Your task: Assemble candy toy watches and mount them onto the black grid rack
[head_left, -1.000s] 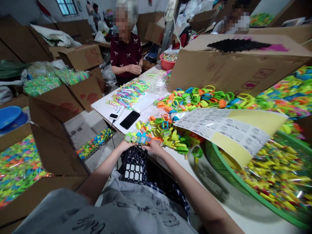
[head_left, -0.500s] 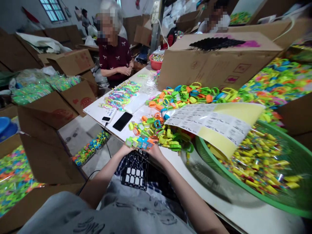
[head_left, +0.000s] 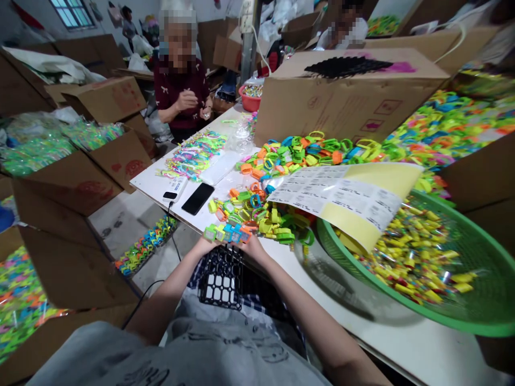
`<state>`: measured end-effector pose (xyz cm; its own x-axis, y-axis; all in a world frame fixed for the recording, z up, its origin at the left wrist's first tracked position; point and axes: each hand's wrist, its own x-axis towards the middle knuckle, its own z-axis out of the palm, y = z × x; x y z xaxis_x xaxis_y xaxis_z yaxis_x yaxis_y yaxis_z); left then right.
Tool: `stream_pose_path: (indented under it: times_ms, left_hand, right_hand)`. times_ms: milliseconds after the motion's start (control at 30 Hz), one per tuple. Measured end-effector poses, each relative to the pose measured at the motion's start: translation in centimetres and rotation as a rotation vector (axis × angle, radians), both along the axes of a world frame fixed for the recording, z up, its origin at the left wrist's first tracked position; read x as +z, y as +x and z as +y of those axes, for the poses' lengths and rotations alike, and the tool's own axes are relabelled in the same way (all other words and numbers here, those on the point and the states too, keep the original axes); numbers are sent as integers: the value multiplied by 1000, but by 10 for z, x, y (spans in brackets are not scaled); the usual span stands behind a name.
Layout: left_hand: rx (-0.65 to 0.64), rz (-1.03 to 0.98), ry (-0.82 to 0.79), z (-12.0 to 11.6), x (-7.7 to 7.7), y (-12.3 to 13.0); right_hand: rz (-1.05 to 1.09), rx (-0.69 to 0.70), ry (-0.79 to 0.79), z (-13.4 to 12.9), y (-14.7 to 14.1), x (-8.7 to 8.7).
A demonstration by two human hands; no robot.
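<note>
Between my two hands, at the table's near edge, is a row of several toy watches (head_left: pixel 227 234) in green, yellow, blue and orange. My left hand (head_left: pixel 206 244) grips the green end of the row. At the orange end, my right hand (head_left: pixel 252 245) is closed on the same row. Just below them, over my lap, lies a black grid tray (head_left: pixel 220 284) with white squares in some cells. A pile of colourful toy watches (head_left: pixel 265 214) lies on the table beyond my right hand.
Left of the pile lies a black phone (head_left: pixel 197 199). A sticker sheet (head_left: pixel 341 195) overhangs a green basket (head_left: pixel 462 316) of yellow pieces at right. A cardboard box (head_left: pixel 333 107) stands behind. Across the table sits a person (head_left: pixel 181 96). Open cartons (head_left: pixel 68 257) stand at left.
The view has shifted slightly, moving the surroundings left and up in the picture. The person across the table has raised one hand. My hands still hold the row of watches.
</note>
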<state>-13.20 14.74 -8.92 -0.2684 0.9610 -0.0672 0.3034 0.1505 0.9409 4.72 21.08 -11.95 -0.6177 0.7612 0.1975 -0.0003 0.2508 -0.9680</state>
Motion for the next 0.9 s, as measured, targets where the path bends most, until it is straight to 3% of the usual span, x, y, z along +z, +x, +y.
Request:
stream_pose_path:
  times_ms: [133, 233, 333, 400, 467, 533, 567, 667, 733, 900]
  left_hand:
    - [82, -15, 25, -17, -9, -2]
    - [248, -113, 84, -55, -22, 3]
    - [274, -485, -134, -100, -27, 17]
    - [243, -754, -356, -124, -21, 28]
    - [214, -880, -473, -138, -10, 36]
    - [193, -883, -505, -143, 2, 40]
    - [181, -865, -514, -144, 7, 40]
    - [105, -813, -543, -141, 10, 41]
    - [41, -778, -564, -136, 5, 46]
    - [-21, -760, -568, -118, -6, 81]
  right_hand:
    - [-41, -50, -19, -1, 0, -3]
    - [-120, -108, -37, -2, -2, -2]
    - [-195, -127, -31, -6, -3, 7]
    - [-223, -125, -9, -14, 1, 16]
    - [-270, -110, 43, -26, 14, 27]
    - [-363, -161, 63, -39, 40, 35]
    - [-429, -254, 55, -45, 56, 38]
    - [-677, -723, 41, -54, 109, 38]
    - [-844, -903, 76, -52, 137, 34]
    - [-1003, -880, 75, -35, 162, 30]
